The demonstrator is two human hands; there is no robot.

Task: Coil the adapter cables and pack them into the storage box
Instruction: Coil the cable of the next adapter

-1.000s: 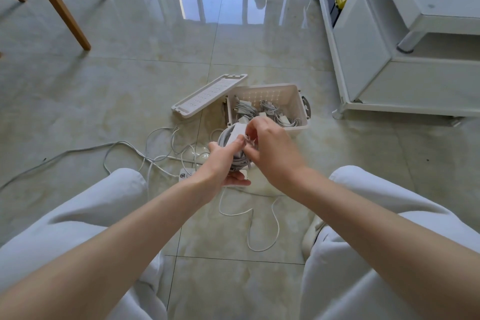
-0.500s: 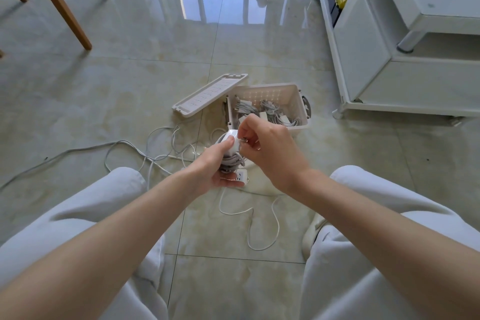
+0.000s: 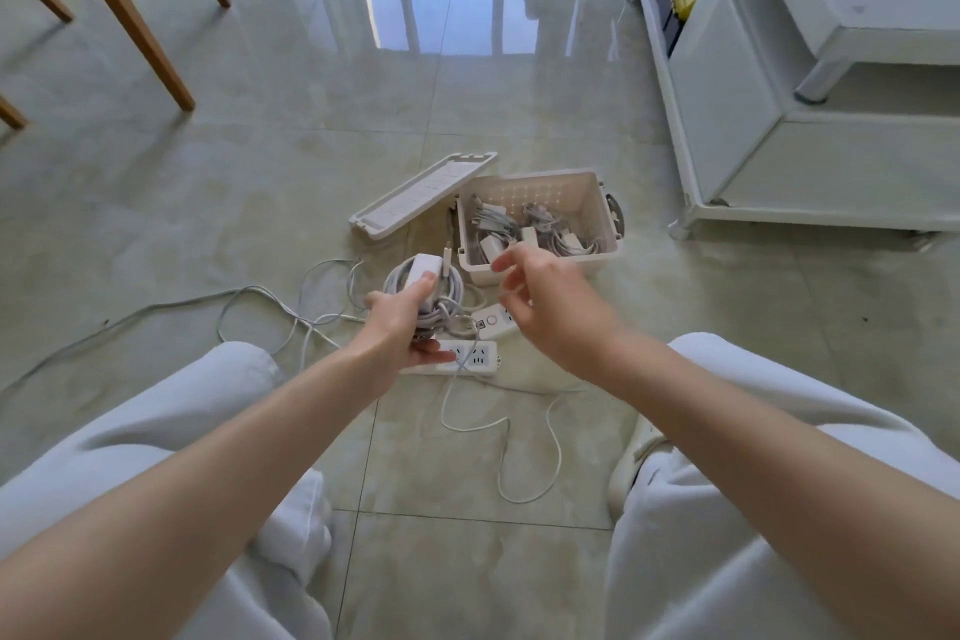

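Note:
My left hand (image 3: 400, 327) grips a white adapter with its grey cable coiled around it (image 3: 434, 288), held above the floor just left of the storage box. My right hand (image 3: 545, 299) hovers beside the coil with loosely curled fingers and holds nothing. The white storage box (image 3: 608, 244) stands open on the tiles with several coiled adapters (image 3: 524, 231) inside. Its lid (image 3: 421, 195) leans against the box's left side.
Two white power strips (image 3: 475, 356) lie on the floor under my hands. Loose white cables (image 3: 291, 312) trail left and toward my knees. A white cabinet (image 3: 779, 120) stands at right, wooden chair legs (image 3: 130, 16) at far left.
My right hand let go of the coiled adapter and drew away to the right. The left hand keeps the coil, and the power strips beneath came into sight.

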